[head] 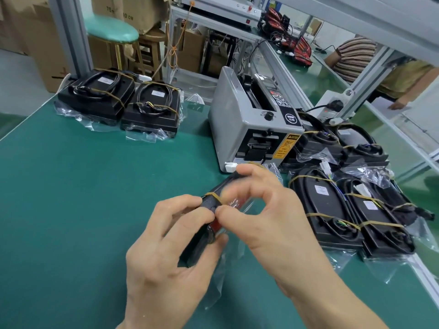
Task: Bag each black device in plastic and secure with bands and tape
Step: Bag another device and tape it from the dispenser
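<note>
Black device held between left hand and right hand.

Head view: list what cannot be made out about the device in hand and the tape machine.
- Held device: its face is covered by the left hand and right hand.
- Right hand fingertips: motion-blurred, so their grip on the rubber band is unclear.
- Tape dispenser warning label: print too small to read.
- Plastic bag: its open end is hidden by the wrists.

Black device with tan band on green mat (grey dispenser, yellow label)
</note>
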